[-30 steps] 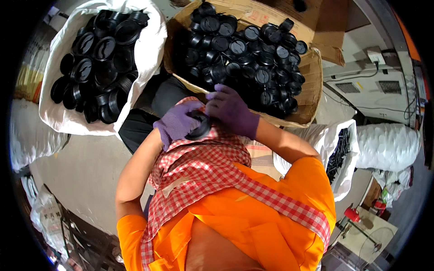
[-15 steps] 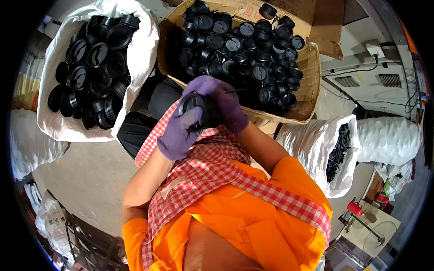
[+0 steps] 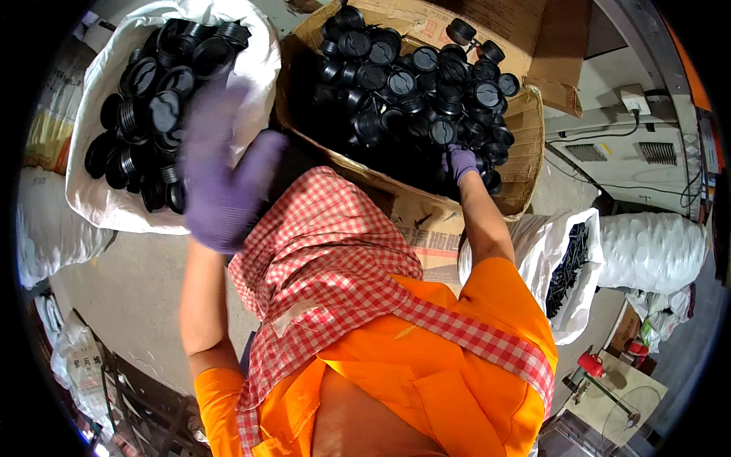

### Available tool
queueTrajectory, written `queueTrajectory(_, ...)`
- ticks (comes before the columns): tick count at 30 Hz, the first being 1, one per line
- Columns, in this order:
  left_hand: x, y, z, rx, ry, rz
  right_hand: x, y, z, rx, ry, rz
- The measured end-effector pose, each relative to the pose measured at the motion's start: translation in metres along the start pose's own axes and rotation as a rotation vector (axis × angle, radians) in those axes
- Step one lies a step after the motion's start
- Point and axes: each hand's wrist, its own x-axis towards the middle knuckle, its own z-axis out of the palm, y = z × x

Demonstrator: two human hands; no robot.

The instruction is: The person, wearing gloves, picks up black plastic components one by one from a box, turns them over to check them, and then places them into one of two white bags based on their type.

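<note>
My left hand [image 3: 221,179], in a purple glove and blurred by motion, is raised with its fingers spread next to the white sack [image 3: 99,206] full of black round caps [image 3: 164,110]. I see nothing in it. My right hand [image 3: 460,161], also gloved in purple, reaches down into the cardboard box [image 3: 525,160] among the black caps [image 3: 415,84] piled there. Its fingertips are buried between the caps at the box's near right side, so what they grip is hidden. A red-checked cloth [image 3: 335,259] hangs over my orange shirt between the arms.
A smaller white sack [image 3: 582,305] with dark parts stands to the right of the box, and a bulging white bag [image 3: 655,251] lies beyond it. A grey unit with cables [image 3: 617,148] sits at the far right. More sacks [image 3: 46,228] line the left over a concrete floor [image 3: 129,297].
Both hands were together on one black cap in front of the chest. They have parted: the left swung out to the white sack, the right reached into the cardboard box.
</note>
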Motion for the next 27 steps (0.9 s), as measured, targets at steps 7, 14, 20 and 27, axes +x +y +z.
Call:
queueTrajectory(7,-0.059,-0.04,0.101,-0.368,-0.173,-0.23,-0.245,-0.109,0.094,-0.52,-0.235,-0.88)
queueTrajectory(14,-0.077,-0.032,0.098,-1.114,-0.656,-0.955,-0.305,-0.122,0.127,-0.653,-0.534,-1.358)
queueTrajectory(20,-0.13,-0.064,0.109,-1.096,-0.62,-0.924,-0.333,-0.128,0.138,-0.525,-0.609,-1.144)
queueTrajectory(27,-0.093,-0.049,0.075,-1.04,-0.83,-0.963,-0.321,-0.128,0.141,-1.146,-0.684,-1.708)
